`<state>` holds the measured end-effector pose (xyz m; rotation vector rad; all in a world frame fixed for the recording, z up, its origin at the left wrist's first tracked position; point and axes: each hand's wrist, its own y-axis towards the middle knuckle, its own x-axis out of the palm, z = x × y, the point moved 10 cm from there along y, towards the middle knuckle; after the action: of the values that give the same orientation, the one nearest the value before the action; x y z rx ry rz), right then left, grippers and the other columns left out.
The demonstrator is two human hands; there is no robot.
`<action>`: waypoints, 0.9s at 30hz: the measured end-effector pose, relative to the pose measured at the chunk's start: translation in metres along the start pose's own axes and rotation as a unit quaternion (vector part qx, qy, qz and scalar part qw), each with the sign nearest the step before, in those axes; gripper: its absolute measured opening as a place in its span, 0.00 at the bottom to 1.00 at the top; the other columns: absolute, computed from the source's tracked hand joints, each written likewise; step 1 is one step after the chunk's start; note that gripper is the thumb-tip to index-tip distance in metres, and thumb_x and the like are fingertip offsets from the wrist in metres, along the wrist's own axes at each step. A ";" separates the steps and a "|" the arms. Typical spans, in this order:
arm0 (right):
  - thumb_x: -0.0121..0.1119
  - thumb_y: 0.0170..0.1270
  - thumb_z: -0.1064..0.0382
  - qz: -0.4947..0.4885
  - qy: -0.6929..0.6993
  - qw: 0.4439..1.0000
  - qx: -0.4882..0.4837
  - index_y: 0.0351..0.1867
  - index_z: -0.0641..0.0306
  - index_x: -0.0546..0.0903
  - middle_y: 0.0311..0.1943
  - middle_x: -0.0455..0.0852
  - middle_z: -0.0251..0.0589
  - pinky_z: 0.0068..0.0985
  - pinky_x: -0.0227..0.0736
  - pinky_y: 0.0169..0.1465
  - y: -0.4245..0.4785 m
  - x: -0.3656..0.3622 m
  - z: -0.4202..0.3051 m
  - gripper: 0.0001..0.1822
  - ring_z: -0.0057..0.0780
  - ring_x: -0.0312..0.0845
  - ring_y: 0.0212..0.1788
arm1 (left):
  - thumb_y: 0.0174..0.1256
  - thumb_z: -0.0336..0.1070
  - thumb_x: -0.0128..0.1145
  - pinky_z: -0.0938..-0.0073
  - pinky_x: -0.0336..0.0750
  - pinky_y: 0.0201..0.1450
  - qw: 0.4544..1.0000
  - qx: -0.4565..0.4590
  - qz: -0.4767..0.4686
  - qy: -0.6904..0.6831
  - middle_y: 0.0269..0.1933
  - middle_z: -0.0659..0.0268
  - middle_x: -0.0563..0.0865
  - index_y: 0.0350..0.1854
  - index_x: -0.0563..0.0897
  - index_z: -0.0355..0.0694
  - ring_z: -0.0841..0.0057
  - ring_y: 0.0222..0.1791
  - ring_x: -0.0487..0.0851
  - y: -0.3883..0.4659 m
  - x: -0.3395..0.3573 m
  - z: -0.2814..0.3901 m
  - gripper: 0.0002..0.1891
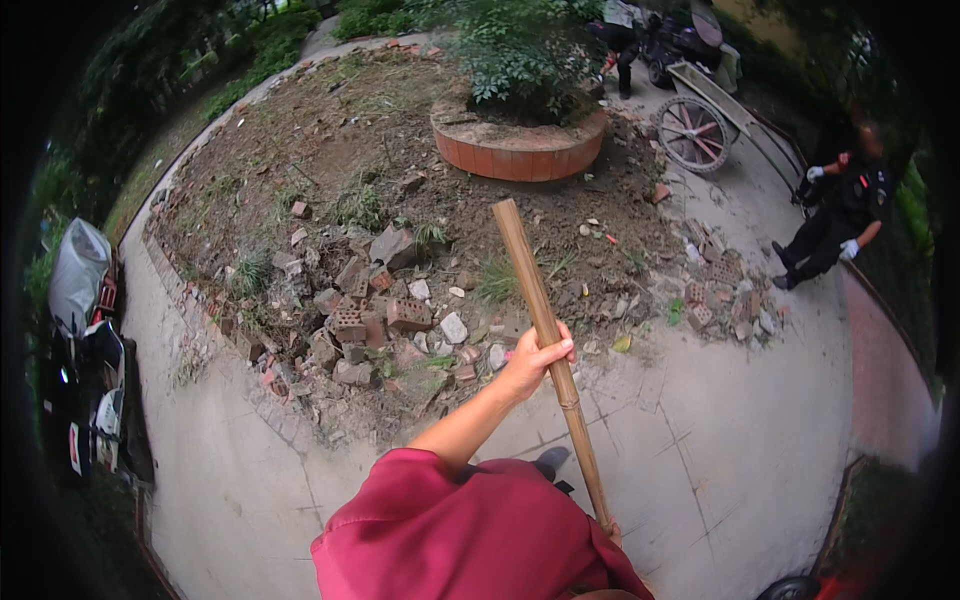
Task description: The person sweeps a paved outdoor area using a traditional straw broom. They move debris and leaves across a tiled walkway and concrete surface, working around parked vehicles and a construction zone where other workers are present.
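My left hand (531, 364) is wrapped around a bamboo pole (528, 271), with the thumb across its front. The pole slants from my body up and away, and its cut far end hangs over the soil. Close to my waist, my right hand (616, 533) grips the pole's near part; only a few fingers show beside my red clothing. Beyond the left hand lies a heap of broken bricks (409, 315) and stones at the edge of a soil bed (300, 165).
A round brick planter (517, 156) with a shrub (517, 52) stands in the bed. A handcart (694, 135) and a gloved person (840, 206) are at right; another person (619, 52) bends behind. Parked scooters (109, 409) line the left. Paving (675, 465) surrounds me.
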<state>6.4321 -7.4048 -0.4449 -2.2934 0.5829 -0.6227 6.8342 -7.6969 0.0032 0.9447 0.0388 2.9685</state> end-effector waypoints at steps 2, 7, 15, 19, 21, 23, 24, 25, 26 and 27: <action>0.46 0.58 0.67 0.002 0.075 0.993 0.096 0.33 0.69 0.71 0.29 0.76 0.38 0.32 0.72 0.42 0.018 0.016 -0.023 0.07 0.28 0.73 0.33 | 0.53 0.33 0.58 0.78 0.70 0.38 0.999 0.014 0.037 -0.022 0.28 0.70 0.75 0.34 0.71 0.40 0.80 0.31 0.75 0.014 -0.007 -0.008 0.11; 0.46 0.59 0.65 0.021 0.085 0.983 0.161 0.34 0.69 0.71 0.30 0.76 0.39 0.32 0.72 0.43 0.053 0.038 -0.111 0.08 0.29 0.73 0.33 | 0.54 0.32 0.57 0.80 0.71 0.34 0.993 0.013 0.091 -0.074 0.26 0.69 0.74 0.34 0.70 0.40 0.81 0.28 0.75 0.066 -0.004 -0.031 0.10; 0.46 0.59 0.62 -0.010 0.032 0.978 0.208 0.35 0.68 0.72 0.31 0.76 0.40 0.32 0.71 0.43 0.113 0.060 -0.186 0.10 0.30 0.73 0.34 | 0.55 0.33 0.58 0.83 0.71 0.30 0.962 0.138 0.236 -0.021 0.26 0.69 0.74 0.35 0.70 0.39 0.83 0.26 0.75 0.098 -0.041 0.040 0.11; 0.46 0.59 0.61 -0.032 0.002 0.973 0.229 0.35 0.68 0.72 0.31 0.77 0.40 0.33 0.71 0.44 0.144 0.053 -0.219 0.11 0.31 0.73 0.35 | 0.55 0.33 0.58 0.82 0.69 0.28 0.934 0.191 0.302 0.017 0.27 0.70 0.73 0.39 0.67 0.40 0.82 0.25 0.74 0.081 -0.049 0.048 0.14; 0.45 0.59 0.60 -0.047 -0.010 0.969 0.241 0.36 0.68 0.72 0.31 0.77 0.40 0.33 0.71 0.44 0.160 0.044 -0.236 0.12 0.31 0.73 0.35 | 0.55 0.32 0.57 0.82 0.68 0.27 0.925 0.232 0.300 0.015 0.27 0.69 0.73 0.41 0.67 0.38 0.82 0.23 0.73 0.073 -0.036 0.047 0.15; 0.45 0.59 0.59 -0.062 -0.024 0.966 0.251 0.36 0.68 0.72 0.31 0.77 0.40 0.33 0.71 0.44 0.176 0.033 -0.255 0.12 0.32 0.74 0.35 | 0.55 0.32 0.56 0.82 0.67 0.26 0.917 0.246 0.313 0.014 0.25 0.68 0.71 0.41 0.66 0.38 0.81 0.21 0.71 0.064 -0.024 0.036 0.15; 0.45 0.59 0.59 -0.071 -0.023 0.964 0.256 0.36 0.68 0.72 0.32 0.77 0.41 0.33 0.71 0.44 0.186 0.026 -0.265 0.13 0.32 0.74 0.35 | 0.55 0.32 0.55 0.82 0.67 0.26 0.911 0.253 0.325 0.015 0.25 0.68 0.71 0.41 0.66 0.38 0.81 0.21 0.70 0.058 -0.013 0.029 0.15; 0.45 0.59 0.59 -0.077 -0.030 0.962 0.261 0.36 0.68 0.72 0.32 0.77 0.41 0.33 0.71 0.44 0.196 0.018 -0.275 0.13 0.32 0.74 0.36 | 0.55 0.33 0.55 0.82 0.67 0.26 0.905 0.259 0.337 0.018 0.24 0.69 0.70 0.41 0.66 0.38 0.81 0.21 0.70 0.052 0.000 0.021 0.15; 0.45 0.59 0.58 -0.083 -0.031 0.960 0.265 0.36 0.68 0.72 0.32 0.77 0.41 0.33 0.71 0.44 0.206 0.008 -0.288 0.13 0.32 0.74 0.36 | 0.55 0.32 0.55 0.82 0.66 0.25 0.899 0.267 0.348 0.001 0.24 0.69 0.70 0.40 0.66 0.38 0.81 0.20 0.69 0.044 0.011 0.010 0.14; 0.45 0.59 0.58 -0.093 -0.031 0.959 0.268 0.36 0.68 0.72 0.32 0.77 0.41 0.33 0.71 0.44 0.219 -0.003 -0.305 0.13 0.32 0.74 0.36 | 0.55 0.31 0.54 0.82 0.65 0.25 0.892 0.276 0.356 -0.017 0.23 0.69 0.69 0.39 0.66 0.38 0.81 0.19 0.68 0.038 0.024 0.000 0.13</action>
<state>6.2039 -7.6995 -0.4013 -1.8531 0.1380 -0.6955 6.8140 -7.7341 0.0176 1.2899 0.7281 3.7038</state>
